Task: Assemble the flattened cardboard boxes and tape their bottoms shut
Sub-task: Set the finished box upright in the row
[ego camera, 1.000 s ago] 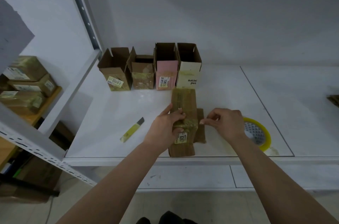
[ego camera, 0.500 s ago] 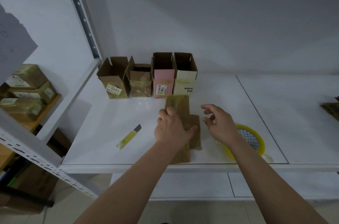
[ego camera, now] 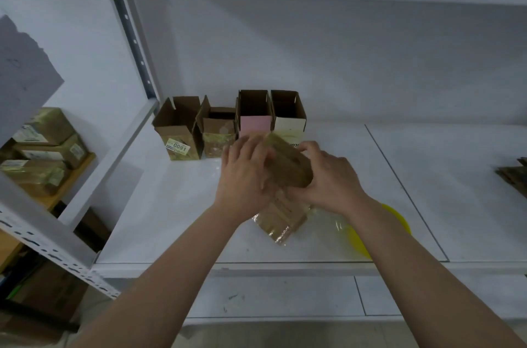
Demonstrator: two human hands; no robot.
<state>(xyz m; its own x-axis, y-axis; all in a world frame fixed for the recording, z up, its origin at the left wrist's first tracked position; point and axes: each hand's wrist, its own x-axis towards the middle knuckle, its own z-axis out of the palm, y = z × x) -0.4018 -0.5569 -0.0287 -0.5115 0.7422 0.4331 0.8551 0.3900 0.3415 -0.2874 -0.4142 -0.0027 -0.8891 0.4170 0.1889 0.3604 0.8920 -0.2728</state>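
— Where is the box (ego camera: 288, 166) sitting now?

— It is being lifted off the shelf (ego camera: 176, 205), over the middle and a bit toward the front edge, tilted, with its taped end hanging down. The left hand (ego camera: 245, 176) is gripping its left side, the right hand (ego camera: 330, 176) is curling round the right side.

— Is it looking heavy?

— Hardly; I am judging it light and empty, thin card that is bending easily. The old tape on it is looking glossy, probably slick, so I am thinking the plain card sides and creased edges are the places to hold, not the flaps.

— And around it?

— The yellow tape roll (ego camera: 396, 222) is lying just beside the right wrist, near the front edge. Four open boxes (ego camera: 228, 125) are standing in a row toward the back, by the left corner.
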